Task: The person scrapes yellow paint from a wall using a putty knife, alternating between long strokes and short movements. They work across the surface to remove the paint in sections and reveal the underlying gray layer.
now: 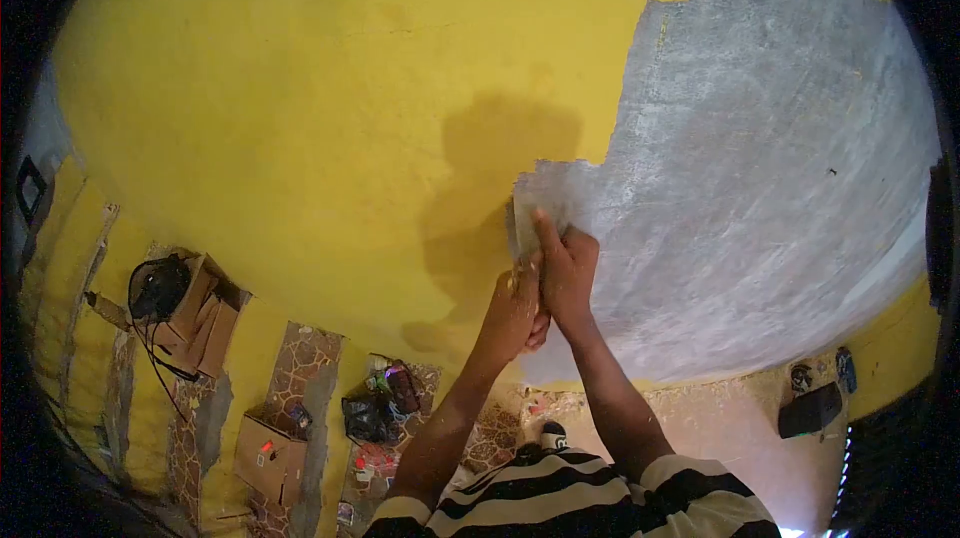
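Yellow paint (280, 108) covers the wall on the left, and a bare grey patch (740, 158) with a ragged edge spreads over its right part. At the patch's lower left edge, my left hand (512, 313) is closed round something I cannot make out. Beside and touching it, my right hand (570, 268) is closed too, one finger stretched up along the grey surface. What lies between the hands is mostly hidden by the fingers. A shadow falls on the yellow paint just left of them.
At the lower left are an open cardboard box (212, 323) with a black fan-like object (160, 288), and another box (270, 460). A black bag (368, 418) sits among small items on a patterned step. A dark case (810, 411) lies at the lower right.
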`<state>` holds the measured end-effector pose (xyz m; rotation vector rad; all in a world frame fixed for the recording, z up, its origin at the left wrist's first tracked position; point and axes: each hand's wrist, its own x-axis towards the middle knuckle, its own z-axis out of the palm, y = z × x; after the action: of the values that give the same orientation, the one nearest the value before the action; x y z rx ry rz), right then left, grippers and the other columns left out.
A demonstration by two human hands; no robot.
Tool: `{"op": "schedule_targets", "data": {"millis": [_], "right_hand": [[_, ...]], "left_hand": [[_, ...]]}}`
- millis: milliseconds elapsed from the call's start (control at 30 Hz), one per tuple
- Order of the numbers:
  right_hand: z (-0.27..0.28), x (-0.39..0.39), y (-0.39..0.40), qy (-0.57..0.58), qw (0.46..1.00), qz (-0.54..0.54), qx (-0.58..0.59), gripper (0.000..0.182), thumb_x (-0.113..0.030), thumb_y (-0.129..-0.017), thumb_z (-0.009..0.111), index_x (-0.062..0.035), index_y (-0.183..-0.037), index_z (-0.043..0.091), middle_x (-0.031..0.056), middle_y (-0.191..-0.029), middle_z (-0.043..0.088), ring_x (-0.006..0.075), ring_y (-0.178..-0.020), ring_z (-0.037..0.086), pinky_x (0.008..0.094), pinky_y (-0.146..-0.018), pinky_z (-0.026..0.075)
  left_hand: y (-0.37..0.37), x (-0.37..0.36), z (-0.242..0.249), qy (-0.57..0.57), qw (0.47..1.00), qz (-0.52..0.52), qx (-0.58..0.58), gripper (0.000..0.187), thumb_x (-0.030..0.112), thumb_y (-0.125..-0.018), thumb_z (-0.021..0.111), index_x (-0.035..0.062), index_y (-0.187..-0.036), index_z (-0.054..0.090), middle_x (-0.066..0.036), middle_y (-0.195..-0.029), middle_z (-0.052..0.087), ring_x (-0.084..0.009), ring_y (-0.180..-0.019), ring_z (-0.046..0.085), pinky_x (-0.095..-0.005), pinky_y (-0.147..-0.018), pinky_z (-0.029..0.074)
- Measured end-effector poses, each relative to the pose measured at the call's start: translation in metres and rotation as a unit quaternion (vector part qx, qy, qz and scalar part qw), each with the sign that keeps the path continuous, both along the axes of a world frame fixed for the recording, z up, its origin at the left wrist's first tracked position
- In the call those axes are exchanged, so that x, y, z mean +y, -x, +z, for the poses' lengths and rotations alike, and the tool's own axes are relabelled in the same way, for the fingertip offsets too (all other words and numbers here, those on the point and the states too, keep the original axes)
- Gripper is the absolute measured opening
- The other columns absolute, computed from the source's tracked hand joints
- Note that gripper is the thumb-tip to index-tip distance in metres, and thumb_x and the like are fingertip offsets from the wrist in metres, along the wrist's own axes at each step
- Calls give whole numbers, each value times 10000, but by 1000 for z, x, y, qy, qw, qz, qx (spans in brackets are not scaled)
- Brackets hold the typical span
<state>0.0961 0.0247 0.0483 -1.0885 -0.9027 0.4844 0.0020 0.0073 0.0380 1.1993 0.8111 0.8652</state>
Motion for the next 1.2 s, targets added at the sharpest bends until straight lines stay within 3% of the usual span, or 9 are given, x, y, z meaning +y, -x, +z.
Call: {"op": "schedule_targets", "data": {"millis": [133, 267, 333, 533, 633, 767, 833, 1000, 1200], "right_hand": [[36, 7, -4, -30, 999, 4, -29, 508, -250, -909, 658, 25, -534, 455, 62, -456, 412, 89, -459, 354, 338, -415, 289], [5, 10, -9, -56, 997, -15, -58, 509, -244, -910, 657, 28, -529, 456, 72, -451, 404, 92, -454, 361, 331, -413, 297], [16, 7, -8, -53, 997, -14, -50, 503, -236, -911, 655, 31, -533, 457, 72, -453, 400, 91, -458, 358, 331, -414, 296], [34, 5, -6, -34, 998, -6, -43, 494, -242, -911, 654, 36, -547, 468, 84, -458, 418, 94, -461, 358, 335, -419, 306], [9, 6, -5, -27, 997, -28, -65, 500, -260, -911, 655, 32, -549, 471, 74, -458, 421, 93, -462, 355, 333, -419, 307], [39, 6, -7, -25, 998, -19, -58, 508, -274, -915, 649, 32, -550, 472, 65, -460, 425, 96, -460, 356, 333, -421, 308], [48, 5, -8, -28, 998, -8, -55, 510, -279, -915, 648, 34, -551, 476, 67, -460, 426, 98, -458, 358, 333, -423, 310], [18, -1, -14, -8, 997, -10, -75, 502, -276, -915, 646, 39, -559, 483, 67, -462, 424, 97, -458, 361, 332, -426, 315], [48, -5, -12, -32, 999, 39, -6, 507, -275, -910, 651, 41, -551, 482, 55, -460, 395, 87, -472, 370, 330, -428, 320]], "left_hand": [[-3, 1, 43, 6, 999, 10, -37, 451, 439, -1013, 385, 68, -762, 445, 7, -438, 340, -103, -296, 329, -272, -289, 296], [-3, 0, 19, -44, 999, 6, -4, 463, 442, -1009, 398, 68, -738, 435, 8, -434, 340, -106, -293, 329, -273, -287, 288], [-4, -4, 19, 19, 1000, -13, -14, 468, 567, -970, 397, 105, -894, 409, 3, -456, 345, -114, -315, 333, -284, -299, 277], [-3, 7, 38, 24, 1000, 2, 5, 460, 571, -969, 397, 112, -944, 399, 1, -464, 329, -113, -310, 314, -283, -302, 272], [-3, -5, 22, 61, 998, 23, -5, 417, 452, -1003, 419, 76, -826, 446, 7, -434, 330, -113, -300, 335, -281, -289, 274], [-5, 2, 39, 49, 998, 10, -30, 401, 454, -1003, 417, 73, -888, 467, 4, -435, 328, -116, -300, 334, -286, -291, 277], [-7, 6, 48, 14, 1000, -4, -22, 458, 553, -980, 383, 107, -883, 418, -1, -445, 327, -132, -300, 319, -303, -291, 269], [-9, -6, 18, 20, 999, -26, -21, 479, 538, -984, 385, 99, -796, 424, 1, -425, 325, -132, -291, 337, -293, -291, 278], [-10, -7, 46, 17, 998, -25, -55, 485, 536, -984, 390, 95, -788, 438, 6, -423, 326, -122, -291, 341, -281, -290, 282]]}}
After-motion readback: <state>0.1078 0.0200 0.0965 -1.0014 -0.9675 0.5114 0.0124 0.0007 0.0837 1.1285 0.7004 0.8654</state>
